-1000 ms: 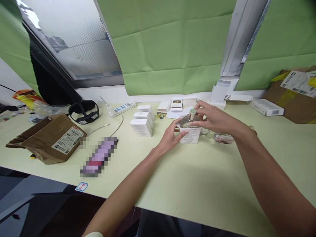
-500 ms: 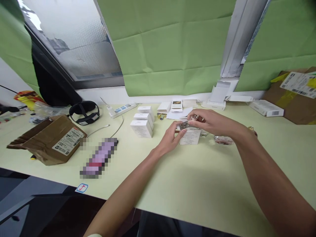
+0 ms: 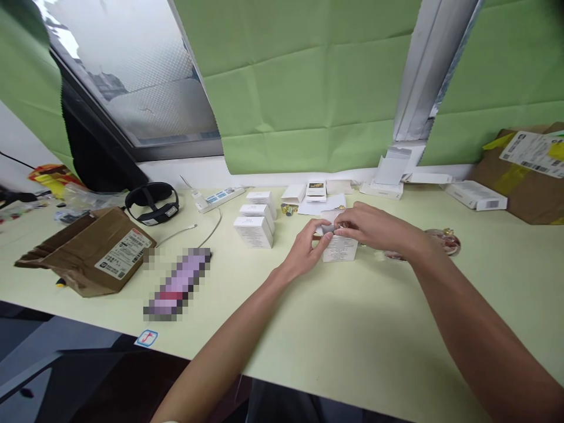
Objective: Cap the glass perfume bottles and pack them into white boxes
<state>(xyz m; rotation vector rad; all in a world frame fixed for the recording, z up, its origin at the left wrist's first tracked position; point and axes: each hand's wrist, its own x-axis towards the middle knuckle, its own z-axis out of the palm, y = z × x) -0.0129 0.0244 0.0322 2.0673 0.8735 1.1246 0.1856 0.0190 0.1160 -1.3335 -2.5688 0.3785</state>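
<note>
A small white box (image 3: pixel 339 249) stands upright on the pale green table (image 3: pixel 352 329) near the middle. My left hand (image 3: pixel 305 249) grips its left side, thumb at the top edge. My right hand (image 3: pixel 374 229) is closed over the box's open top, pressing a glass perfume bottle (image 3: pixel 338 225) down into it; only the bottle's gold cap still shows between my fingers. Three closed white boxes (image 3: pixel 255 218) stand in a row just left of my hands.
Another glass bottle (image 3: pixel 443 242) lies right of my wrist. Flat white cartons and cards (image 3: pixel 317 194) sit by the wall, with a power strip (image 3: pixel 218 197), headband (image 3: pixel 152 202), brown parcels at left (image 3: pixel 92 249) and far right (image 3: pixel 524 170), and a blurred purple object (image 3: pixel 176 285).
The bottle has gone down from above the box into its open top, my right hand lowering with it. My left hand has stayed on the box's side.
</note>
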